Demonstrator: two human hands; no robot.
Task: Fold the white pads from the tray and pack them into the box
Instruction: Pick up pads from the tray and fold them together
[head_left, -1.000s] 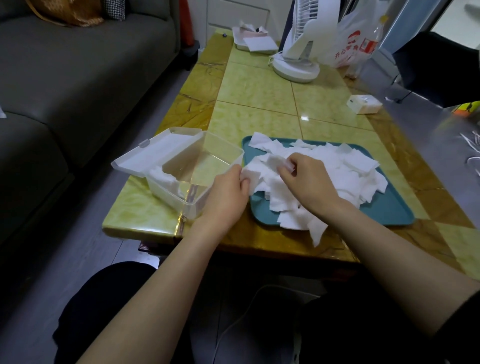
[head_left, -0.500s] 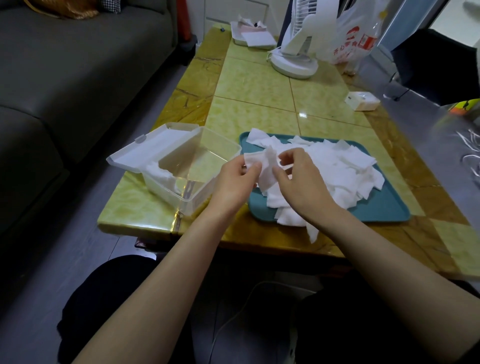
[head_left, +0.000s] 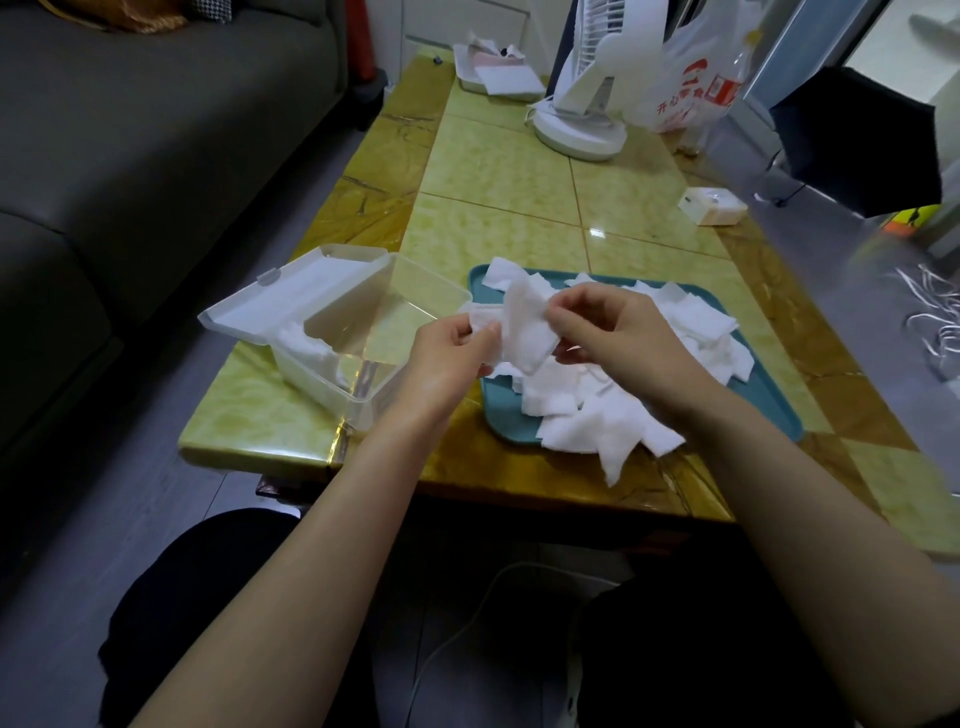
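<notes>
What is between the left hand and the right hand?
One white pad. The left hand and the right hand each pinch an end, holding it above the teal tray. The head view shows this.

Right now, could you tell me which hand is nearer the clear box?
Left. The left hand hovers beside the box, pinching a white pad; the right hand pinches it from farther right, above the tray.

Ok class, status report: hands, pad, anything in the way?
Left hand, right hand pinching one white pad above tray. Box open, pads inside. Nothing blocking box.
</notes>
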